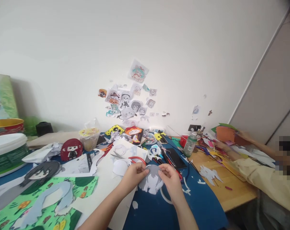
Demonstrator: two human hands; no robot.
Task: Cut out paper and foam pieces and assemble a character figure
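Observation:
A round grey-and-white cutout (151, 182), apparently paper or thin felt in the shape of hair, is held up over the blue mat (149, 212). My left hand (135, 175) pinches its upper left edge between thumb and fingers. On the opposite side, my right hand (170, 177) is closed on the upper right edge. Just beyond my left hand lie red-handled scissors (137, 159), blades pointing left. A white rounded cutout (121, 166) sits under the blades. Thin white paper scraps (186, 185) are scattered to the right of my right hand.
Character cutouts (43, 172) and a green painted sheet (84, 188) cover the left side. A tub (8, 153) and a plastic cup (89, 139) stand behind. A glass jar (190, 144) is at right. There a co-worker's hands (223, 147) handle coloured paper on a wooden table (240, 193).

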